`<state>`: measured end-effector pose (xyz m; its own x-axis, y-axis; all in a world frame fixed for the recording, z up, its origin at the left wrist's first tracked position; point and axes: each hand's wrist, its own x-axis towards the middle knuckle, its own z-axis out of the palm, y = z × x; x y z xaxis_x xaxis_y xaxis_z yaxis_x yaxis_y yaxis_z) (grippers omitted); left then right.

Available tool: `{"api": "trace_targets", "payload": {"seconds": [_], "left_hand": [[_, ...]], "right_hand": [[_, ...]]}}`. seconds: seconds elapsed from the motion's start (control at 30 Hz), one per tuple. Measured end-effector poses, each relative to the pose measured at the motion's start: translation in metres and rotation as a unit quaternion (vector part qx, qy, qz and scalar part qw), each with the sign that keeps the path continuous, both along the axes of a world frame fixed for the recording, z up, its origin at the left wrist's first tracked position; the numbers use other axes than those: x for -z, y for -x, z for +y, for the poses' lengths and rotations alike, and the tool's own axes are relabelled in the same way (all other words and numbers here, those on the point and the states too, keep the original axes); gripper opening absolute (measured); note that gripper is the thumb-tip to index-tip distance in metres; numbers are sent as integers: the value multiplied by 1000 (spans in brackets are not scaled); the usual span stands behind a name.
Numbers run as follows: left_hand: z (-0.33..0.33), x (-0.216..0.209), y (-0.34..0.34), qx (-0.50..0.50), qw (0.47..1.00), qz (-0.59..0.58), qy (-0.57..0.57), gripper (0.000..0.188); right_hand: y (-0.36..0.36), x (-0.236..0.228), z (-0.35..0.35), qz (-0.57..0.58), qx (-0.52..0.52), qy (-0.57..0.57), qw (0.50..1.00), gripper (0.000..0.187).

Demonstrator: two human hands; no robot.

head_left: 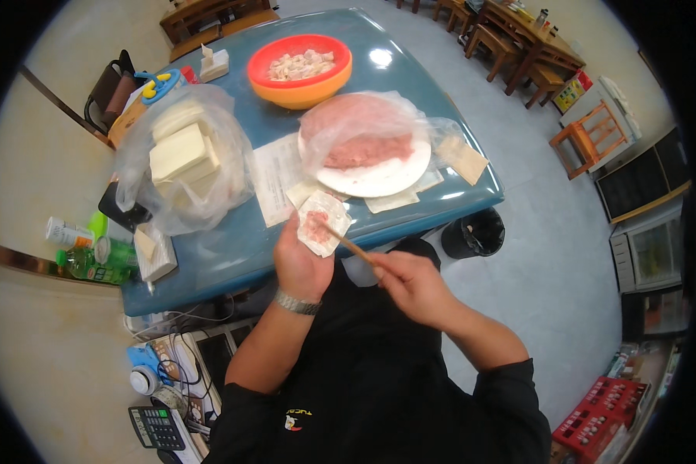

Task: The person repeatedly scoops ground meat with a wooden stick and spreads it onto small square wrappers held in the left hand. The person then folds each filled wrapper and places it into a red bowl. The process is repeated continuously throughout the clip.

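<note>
My left hand (301, 267), with a metal watch band at the wrist, holds up a thin pale wonton wrapper (336, 220) near the table's front edge. A smear of pink minced meat (315, 229) lies on it. In my right hand (414, 284) is a slim wooden stick (349, 244), gripped near its end, its tip touching the meat. Just beyond, a white plate (375, 184) carries a large mound of minced meat (371, 151), partly covered by clear plastic. To the left, stacked square wrappers (179, 157) sit in an open plastic bag (228, 182).
An orange bowl with a red basin (257, 68) holds folded wontons (301, 65) at the back of the blue-green table (209, 271). Bottles (93, 263) and a tissue pack (156, 255) stand front left. A black bin (473, 233) is on the floor at right.
</note>
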<state>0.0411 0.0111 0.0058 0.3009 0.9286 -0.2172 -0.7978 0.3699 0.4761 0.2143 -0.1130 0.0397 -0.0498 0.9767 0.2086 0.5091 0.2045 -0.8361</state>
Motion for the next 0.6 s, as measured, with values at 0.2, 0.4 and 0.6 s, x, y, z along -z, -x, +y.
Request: {"api": "trace_targets", "payload": {"seconds": [0.2, 0.4, 0.6], "left_hand": [[-4, -2, 12, 27, 998, -32, -40, 60], [8, 1, 27, 18, 998, -47, -47, 62], [7, -3, 24, 3, 999, -25, -47, 63]], "right_hand": [[-7, 3, 6, -232, 38, -97, 967, 40], [-8, 8, -9, -303, 5, -138, 943, 43], [-13, 1, -3, -58, 23, -21, 998, 33]]}}
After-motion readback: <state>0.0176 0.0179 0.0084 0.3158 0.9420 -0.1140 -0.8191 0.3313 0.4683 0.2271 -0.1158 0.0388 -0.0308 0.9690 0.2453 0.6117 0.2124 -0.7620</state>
